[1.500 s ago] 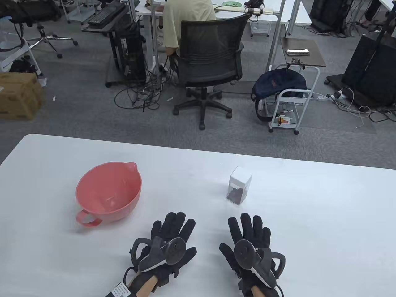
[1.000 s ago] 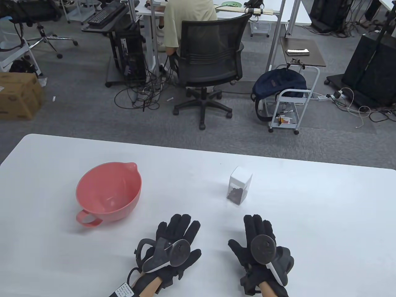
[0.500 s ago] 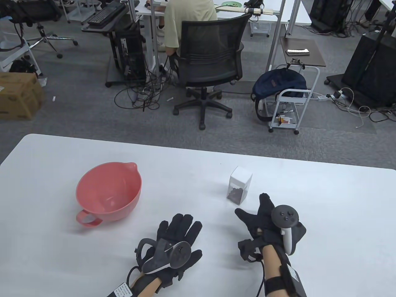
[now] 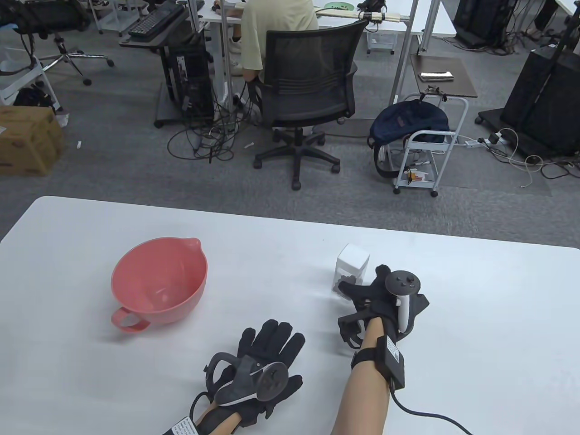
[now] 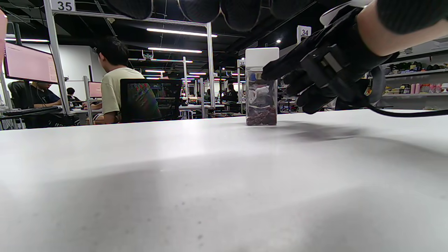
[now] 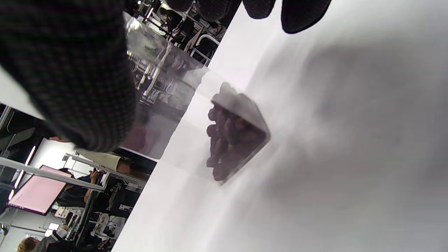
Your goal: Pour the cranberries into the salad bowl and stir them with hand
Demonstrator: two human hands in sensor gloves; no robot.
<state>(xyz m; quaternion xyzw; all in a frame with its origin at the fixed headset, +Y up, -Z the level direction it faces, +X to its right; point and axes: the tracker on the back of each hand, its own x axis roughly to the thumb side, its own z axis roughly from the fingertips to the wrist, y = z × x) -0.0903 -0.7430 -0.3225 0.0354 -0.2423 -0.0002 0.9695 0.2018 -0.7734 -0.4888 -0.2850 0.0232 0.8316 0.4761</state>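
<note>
A clear square jar [image 4: 351, 262] with a white lid stands upright right of centre, dark cranberries [image 6: 229, 141] lying in its bottom. My right hand [image 4: 362, 278] is turned on its side at the jar's near right. Its thumb [image 6: 70, 70] is spread to one side of the jar [image 5: 261, 94] and its fingers [image 6: 301, 14] to the other, with a gap showing. The pink salad bowl [image 4: 136, 267] sits empty at the left, handle toward me. My left hand [image 4: 272, 346] lies flat on the table, fingers straight, holding nothing.
The white table [image 4: 476, 317] ends at its far edge just beyond the jar and bowl. Past it, on the grey floor, a person sits in an office chair [image 4: 303, 90], with a small white trolley [image 4: 430, 149] to the right.
My right hand rose off the table, rolled onto its side and moved forward until it came up around the jar. The left hand slid slightly right and stayed flat.
</note>
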